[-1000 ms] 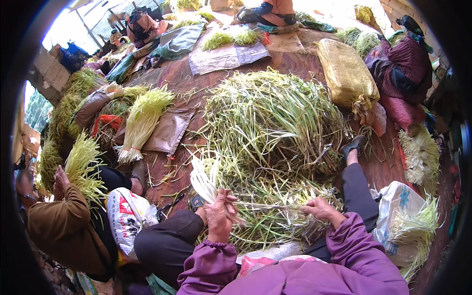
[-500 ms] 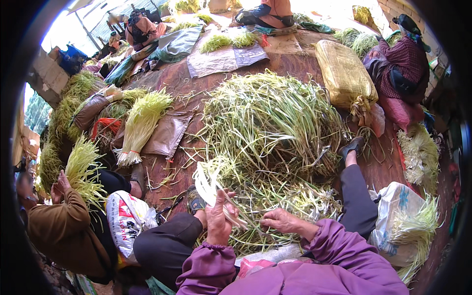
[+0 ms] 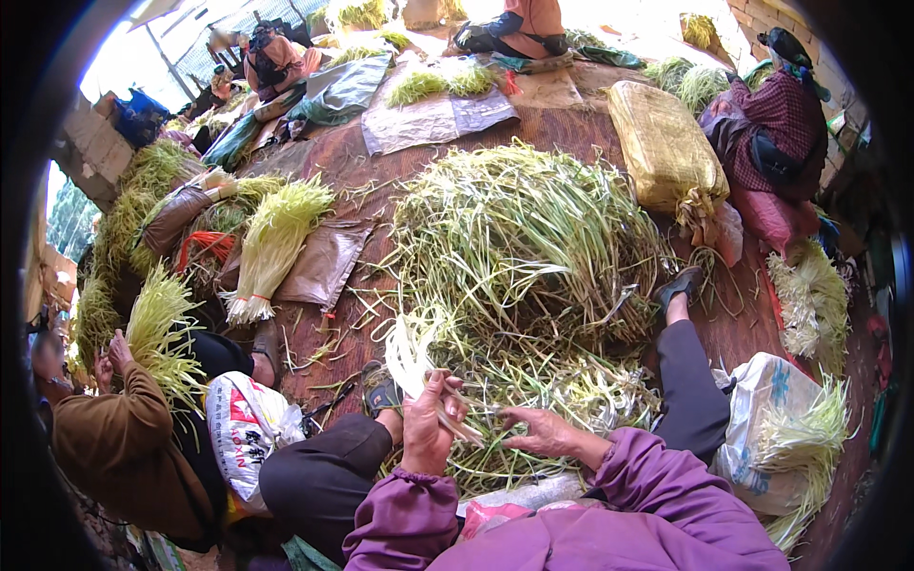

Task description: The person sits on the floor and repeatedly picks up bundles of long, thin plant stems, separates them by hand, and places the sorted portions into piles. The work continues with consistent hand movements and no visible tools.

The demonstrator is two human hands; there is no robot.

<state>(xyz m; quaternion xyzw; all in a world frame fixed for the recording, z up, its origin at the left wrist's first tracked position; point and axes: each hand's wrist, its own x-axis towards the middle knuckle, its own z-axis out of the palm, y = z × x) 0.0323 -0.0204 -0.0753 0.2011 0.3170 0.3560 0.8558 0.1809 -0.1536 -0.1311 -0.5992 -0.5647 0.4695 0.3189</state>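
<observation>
My left hand (image 3: 430,423) is closed around a small bunch of pale shoots (image 3: 409,357), white to yellowish and long. Their upper part curves away beyond my fingers, and the thin lower ends stick out on the right. Close to those ends, my right hand (image 3: 541,433) has its thumb and fingers apart, with nothing plainly held. Under and past both hands lie loose trimmed leaves and stalks (image 3: 562,390). Farther off rises a large heap of green-yellow shoots (image 3: 524,224).
A yellow woven sack (image 3: 666,143) stands behind the heap at right. A white bag with shoots (image 3: 771,428) is by my right leg. At left, a person in a brown sleeve (image 3: 124,438) holds shoots beside a tied bundle (image 3: 276,247). Other people sit farther back.
My right hand has opened from a pinch, its fingers spreading near the stalk ends. My left hand keeps the bunch, shifted slightly right.
</observation>
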